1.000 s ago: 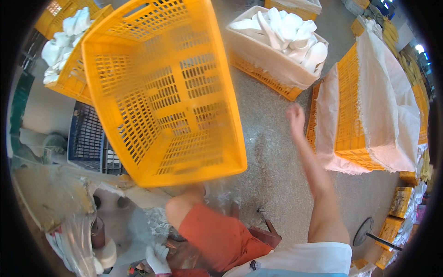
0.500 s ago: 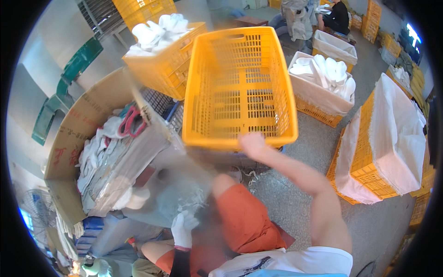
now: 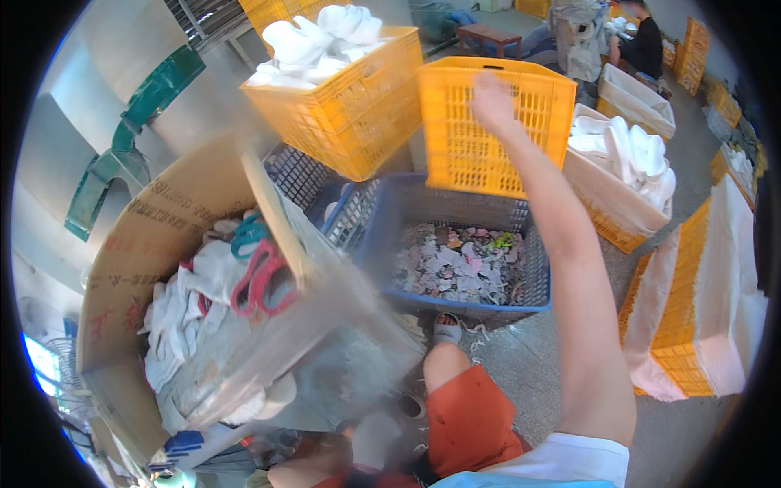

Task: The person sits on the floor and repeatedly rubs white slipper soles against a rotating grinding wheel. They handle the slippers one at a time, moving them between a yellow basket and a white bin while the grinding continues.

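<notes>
My bare right hand [image 3: 495,102] is stretched far out, closed at the upper edge of a yellow plastic crate [image 3: 541,122]; motion blurs its fingers. The crate is tilted, with its slotted side toward me, beyond a blue plastic basket [image 3: 460,307]. Inside that basket lie many pale fabric scraps [image 3: 464,264], some pink and one bright green. My left hand [image 3: 376,439], in a whitish glove, is low near my lap, smeared by motion, its fingers unreadable. Left of it stands a large open cardboard box [image 3: 122,325] with white gloves [image 3: 215,272] and pink-red handles or loops [image 3: 264,281].
A yellow crate [image 3: 358,114] heaped with white shoe-shaped pieces [image 3: 309,41] stands at the back left. A lined crate [image 3: 614,191] of similar pieces is to the right. Stacked lined crates [image 3: 679,309] stand farther right. Another person [image 3: 639,45] sits at the back.
My right hand has moved the yellow crate away from me, off the blue basket, exposing the scraps. The crate has tipped. My left hand has dropped lower, and the view has shifted left.
</notes>
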A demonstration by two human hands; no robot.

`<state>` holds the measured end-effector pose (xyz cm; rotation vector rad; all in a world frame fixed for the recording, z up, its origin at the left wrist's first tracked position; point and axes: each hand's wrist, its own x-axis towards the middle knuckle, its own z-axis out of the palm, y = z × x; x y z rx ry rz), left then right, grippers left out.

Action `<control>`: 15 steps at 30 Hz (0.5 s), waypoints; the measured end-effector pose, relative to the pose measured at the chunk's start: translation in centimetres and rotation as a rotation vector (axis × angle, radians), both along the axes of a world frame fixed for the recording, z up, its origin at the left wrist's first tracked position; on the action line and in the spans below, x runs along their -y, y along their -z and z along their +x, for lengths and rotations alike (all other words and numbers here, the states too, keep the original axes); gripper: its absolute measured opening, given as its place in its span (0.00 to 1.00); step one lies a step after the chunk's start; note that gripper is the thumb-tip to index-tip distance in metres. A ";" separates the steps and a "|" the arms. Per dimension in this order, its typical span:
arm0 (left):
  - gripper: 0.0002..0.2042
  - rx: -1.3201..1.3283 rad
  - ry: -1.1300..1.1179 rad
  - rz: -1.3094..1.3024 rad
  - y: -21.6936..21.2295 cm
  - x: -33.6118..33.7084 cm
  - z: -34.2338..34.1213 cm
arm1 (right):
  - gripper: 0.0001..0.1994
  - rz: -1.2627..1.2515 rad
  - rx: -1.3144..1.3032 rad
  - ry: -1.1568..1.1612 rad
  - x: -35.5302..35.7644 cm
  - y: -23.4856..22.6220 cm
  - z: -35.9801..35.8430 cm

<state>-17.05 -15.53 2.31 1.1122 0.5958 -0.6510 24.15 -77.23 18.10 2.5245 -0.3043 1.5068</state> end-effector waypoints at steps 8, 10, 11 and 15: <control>0.13 -0.141 -0.215 0.073 -2.9 1.6 3.4 | 0.22 0.061 0.102 -0.454 -24.3 -3.6 24.9; 0.13 -0.145 -0.236 0.080 -3.3 2.0 3.2 | 0.21 0.054 -0.068 -0.402 -24.6 -4.3 27.2; 0.13 -0.153 -0.247 0.078 -3.4 2.3 2.9 | 0.21 0.043 -0.233 -0.375 -24.0 -4.5 27.5; 0.12 -0.163 -0.299 0.058 -3.5 3.7 2.8 | 0.13 -0.014 -0.241 -0.571 -20.1 -4.4 24.9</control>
